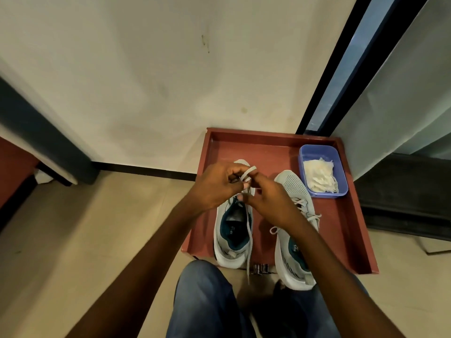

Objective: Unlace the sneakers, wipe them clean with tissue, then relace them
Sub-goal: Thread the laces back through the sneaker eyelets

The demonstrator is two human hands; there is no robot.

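Both hands, left (217, 185) and right (271, 203), pinch a lace (247, 175) above the left sneaker (233, 236) in the red tray (341, 215). The 2nd sneaker (291, 189) (laced) sits at 3 o'clock; tissue (319, 175) fills a blue tub (341, 189) at 1 o'clock.

Dim, warm indoor light; soft shadows; wide-angle bending at edges; slight motion blur around centre.
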